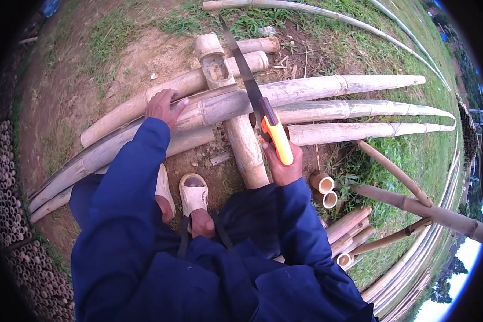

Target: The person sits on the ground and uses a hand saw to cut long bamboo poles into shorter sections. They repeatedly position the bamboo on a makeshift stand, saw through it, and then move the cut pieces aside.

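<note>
My right hand is closed around the orange-yellow handle of a hand saw. Its long, dark blade crosses a thick bamboo pole and points away from me. To the left of the blade, my left hand grips the same pole from above, with the thumb stretched toward the saw. Beneath the pole lies a bamboo crosspiece, whose far end has a notched, cut-open bamboo section. Whether the blade has bitten into the pole I cannot tell.
Two more bamboo poles lie alongside on the right. Short cut pieces and a small stack sit near my right knee. Propped poles stand at the right. Bundled bamboo ends fill the far left. My sandalled foot is close below.
</note>
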Motion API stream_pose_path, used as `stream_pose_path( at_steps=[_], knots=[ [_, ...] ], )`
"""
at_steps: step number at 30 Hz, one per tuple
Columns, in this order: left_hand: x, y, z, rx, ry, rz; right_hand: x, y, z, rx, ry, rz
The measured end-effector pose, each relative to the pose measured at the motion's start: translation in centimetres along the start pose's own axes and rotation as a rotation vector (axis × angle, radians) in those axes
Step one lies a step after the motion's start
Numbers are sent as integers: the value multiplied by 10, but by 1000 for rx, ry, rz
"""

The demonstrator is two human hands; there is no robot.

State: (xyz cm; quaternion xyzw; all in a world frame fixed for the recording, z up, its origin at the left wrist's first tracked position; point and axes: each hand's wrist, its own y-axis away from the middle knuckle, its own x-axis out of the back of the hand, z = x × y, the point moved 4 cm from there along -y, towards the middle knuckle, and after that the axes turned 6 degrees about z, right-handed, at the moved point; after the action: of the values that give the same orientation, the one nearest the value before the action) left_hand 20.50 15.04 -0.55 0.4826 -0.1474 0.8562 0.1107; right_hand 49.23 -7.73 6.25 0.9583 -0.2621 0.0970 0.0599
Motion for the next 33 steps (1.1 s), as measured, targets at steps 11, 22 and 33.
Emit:
stream_pose_path(
  at_steps=[11, 22, 33],
  knots=[
    [-29, 22, 30, -177, -283, -118, -8, -3, -2, 120, 137, 58],
    [-28, 24, 30, -233, -263, -47, 77, 165, -28, 17, 259, 13],
    [-26, 15, 11, -253, -226, -99, 11, 53, -23, -66, 191, -10]
  ],
)
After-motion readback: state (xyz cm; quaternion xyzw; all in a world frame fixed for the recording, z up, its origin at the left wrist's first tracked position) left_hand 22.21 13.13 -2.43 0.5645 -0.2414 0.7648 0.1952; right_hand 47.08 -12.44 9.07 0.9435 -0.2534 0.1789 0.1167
